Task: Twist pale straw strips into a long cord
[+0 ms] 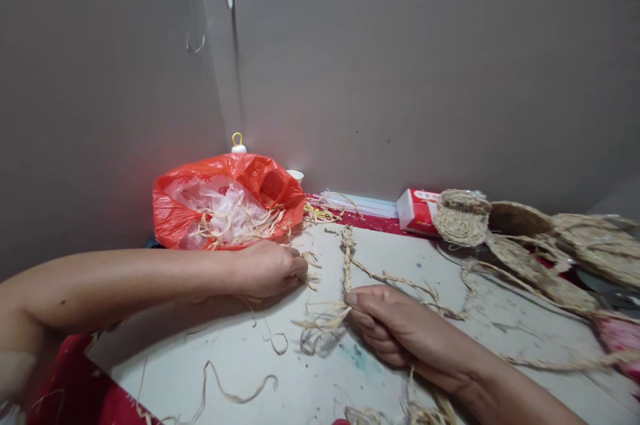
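Note:
My right hand (395, 328) is closed, thumb on top, around the near end of a braided straw cord (347, 258). Loose straw ends (323, 325) fan out to the left of its thumb. The cord's far end rises to a knotted tip, and a thinner twisted strand (400, 278) trails off to the right. My left hand (270, 269) is closed just in front of the red plastic bag (170, 201), fingertips pressed together. Thin straw wisps (311, 268) stick out by its fingers; what it grips inside is hidden.
Straw and clear plastic fill the bag. A tissue pack (415, 211) and woven straw pieces (463, 218) lie at the right back. Loose strands (240, 398) are scattered on the white board (165, 358). A grey wall (400, 78) rises behind.

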A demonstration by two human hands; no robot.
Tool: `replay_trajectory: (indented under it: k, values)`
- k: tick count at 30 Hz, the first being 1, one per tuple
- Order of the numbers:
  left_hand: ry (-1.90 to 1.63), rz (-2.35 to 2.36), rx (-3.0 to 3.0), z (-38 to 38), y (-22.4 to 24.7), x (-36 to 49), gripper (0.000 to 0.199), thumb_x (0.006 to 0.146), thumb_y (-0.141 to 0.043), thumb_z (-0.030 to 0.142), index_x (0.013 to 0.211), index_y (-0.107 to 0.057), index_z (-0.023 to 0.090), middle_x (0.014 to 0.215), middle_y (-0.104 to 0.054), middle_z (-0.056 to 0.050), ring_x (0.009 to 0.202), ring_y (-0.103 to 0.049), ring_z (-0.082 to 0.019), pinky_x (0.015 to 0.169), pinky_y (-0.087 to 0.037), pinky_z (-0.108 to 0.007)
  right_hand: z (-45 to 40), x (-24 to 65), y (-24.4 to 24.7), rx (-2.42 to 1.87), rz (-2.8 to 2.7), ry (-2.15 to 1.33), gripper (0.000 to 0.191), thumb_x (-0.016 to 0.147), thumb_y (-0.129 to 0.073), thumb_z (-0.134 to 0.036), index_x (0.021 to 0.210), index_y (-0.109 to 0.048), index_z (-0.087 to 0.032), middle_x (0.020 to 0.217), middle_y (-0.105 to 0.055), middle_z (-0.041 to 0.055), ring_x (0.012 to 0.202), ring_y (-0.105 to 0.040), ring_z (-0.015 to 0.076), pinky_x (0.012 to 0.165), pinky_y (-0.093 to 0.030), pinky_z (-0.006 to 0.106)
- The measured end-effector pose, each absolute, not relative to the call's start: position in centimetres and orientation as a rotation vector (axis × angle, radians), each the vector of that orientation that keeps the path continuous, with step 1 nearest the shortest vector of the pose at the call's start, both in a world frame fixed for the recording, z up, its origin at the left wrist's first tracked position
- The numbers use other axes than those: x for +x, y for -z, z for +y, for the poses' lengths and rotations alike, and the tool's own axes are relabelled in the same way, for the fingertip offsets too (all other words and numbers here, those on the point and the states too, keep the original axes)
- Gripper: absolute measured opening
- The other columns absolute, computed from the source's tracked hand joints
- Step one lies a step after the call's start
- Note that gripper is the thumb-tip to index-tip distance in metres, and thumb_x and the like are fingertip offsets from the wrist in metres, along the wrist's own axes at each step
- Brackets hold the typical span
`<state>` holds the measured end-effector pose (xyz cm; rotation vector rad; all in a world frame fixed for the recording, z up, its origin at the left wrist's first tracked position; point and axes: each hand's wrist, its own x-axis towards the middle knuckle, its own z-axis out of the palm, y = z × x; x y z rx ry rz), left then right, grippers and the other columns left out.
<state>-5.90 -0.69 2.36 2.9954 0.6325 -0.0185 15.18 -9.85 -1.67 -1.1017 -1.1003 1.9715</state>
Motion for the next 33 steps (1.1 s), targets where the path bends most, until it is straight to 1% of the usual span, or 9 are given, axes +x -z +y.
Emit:
replay_trajectory:
  k: [5, 9, 15, 18, 22, 24, 27, 29, 33]
  values:
    - [0.131, 0.747, 2.767, 0.8, -2.2, -5.1, 0.013, 0.079, -0.051, 0.015, 0.079, -0.063, 0.018, 0.079, -0.067, -0.002, 0.066, -0.054, -0.012, 0.056, -0.035, -0.022, -9.9, 15.2, 1.3, -1.113, -1.076, -1.978, 0.04, 0.081, -0.057, -0.042, 0.054, -0.038, -0.019, 0.04, -0.026, -0.011, 0.034, -0.011, 0.0019, 0.032, -0.006, 0.017]
    - [0.004, 0.801, 2.607, 1.3, -4.2, -6.0, 0.007, 0.077, -0.052, 0.013, 0.073, -0.057, 0.017, 0.071, -0.062, 0.0, 0.062, -0.05, -0.011, 0.057, -0.035, -0.021, -9.9, 15.3, 1.5, -1.102, -1.082, -1.98, 0.041, 0.081, -0.057, -0.043, 0.054, -0.038, -0.019, 0.04, -0.027, -0.0106, 0.034, -0.012, 0.0021, 0.032, -0.008, 0.017]
    - [-0.145, 0.883, 2.054, 3.2, -6.7, -8.4, 0.01, 0.084, -0.05, 0.023, 0.076, -0.048, 0.017, 0.073, -0.064, -0.003, 0.06, -0.052, -0.01, 0.058, -0.038, -0.023, -9.8, 15.3, 1.7, -1.099, -1.095, -1.979, 0.043, 0.083, -0.054, -0.043, 0.053, -0.037, -0.019, 0.04, -0.028, -0.0099, 0.034, -0.013, 0.0024, 0.032, -0.008, 0.017]
    - [-0.256, 0.996, 1.862, 4.0, -6.7, -9.4, 0.012, 0.079, -0.058, 0.021, 0.087, -0.05, 0.017, 0.07, -0.061, -0.001, 0.055, -0.048, -0.008, 0.055, -0.037, -0.023, -9.8, 15.3, 1.8, -1.102, -1.106, -1.984, 0.043, 0.083, -0.053, -0.044, 0.053, -0.037, -0.019, 0.041, -0.027, -0.0099, 0.035, -0.012, 0.0023, 0.033, -0.007, 0.017]
    - [-0.342, 1.041, 1.739, 4.5, -6.8, -10.1, 0.039, 0.072, -0.06, 0.014, 0.109, -0.049, 0.017, 0.071, -0.055, 0.002, 0.059, -0.05, -0.009, 0.062, -0.042, -0.025, -9.9, 15.3, 1.9, -1.11, -1.105, -1.986, 0.043, 0.084, -0.052, -0.044, 0.053, -0.037, -0.019, 0.041, -0.027, -0.0098, 0.035, -0.012, 0.0026, 0.034, -0.007, 0.018]
    - [-0.351, 1.036, 1.753, 4.5, -7.2, -10.3, 0.038, 0.071, -0.06, 0.014, 0.108, -0.051, 0.017, 0.075, -0.057, 0.001, 0.062, -0.051, -0.009, 0.063, -0.043, -0.025, -9.9, 15.4, 1.9, -1.115, -1.103, -1.992, 0.043, 0.083, -0.054, -0.044, 0.053, -0.037, -0.019, 0.042, -0.026, -0.0099, 0.036, -0.012, 0.0027, 0.034, -0.007, 0.018]
    - [-0.363, 1.017, 1.783, 4.3, -8.0, -10.5, 0.023, 0.071, -0.061, 0.016, 0.094, -0.056, 0.016, 0.077, -0.058, -0.001, 0.064, -0.052, -0.009, 0.063, -0.043, -0.025, -9.9, 15.3, 1.9, -1.13, -1.109, -1.99, 0.043, 0.083, -0.054, -0.046, 0.054, -0.036, -0.019, 0.042, -0.025, -0.0099, 0.036, -0.012, 0.0029, 0.034, -0.006, 0.018]
    - [-0.361, 1.031, 1.803, 4.1, -8.5, -10.7, 0.022, 0.073, -0.059, 0.019, 0.095, -0.057, 0.016, 0.079, -0.06, -0.003, 0.064, -0.053, -0.009, 0.062, -0.043, -0.025, -9.9, 15.3, 1.9, -1.138, -1.106, -1.987, 0.044, 0.083, -0.053, -0.047, 0.053, -0.036, -0.019, 0.041, -0.025, -0.0099, 0.037, -0.012, 0.0031, 0.034, -0.007, 0.018]
    - [-0.361, 1.107, 2.14, 3.3, -9.1, -11.1, 0.053, 0.073, -0.057, 0.017, 0.126, -0.047, 0.017, 0.104, -0.062, -0.009, 0.076, -0.058, -0.013, 0.065, -0.043, -0.025, -9.9, 15.4, 2.0, -1.147, -1.079, -1.998, 0.044, 0.083, -0.054, -0.046, 0.054, -0.037, -0.019, 0.042, -0.025, -0.0097, 0.037, -0.012, 0.0034, 0.035, -0.007, 0.018]
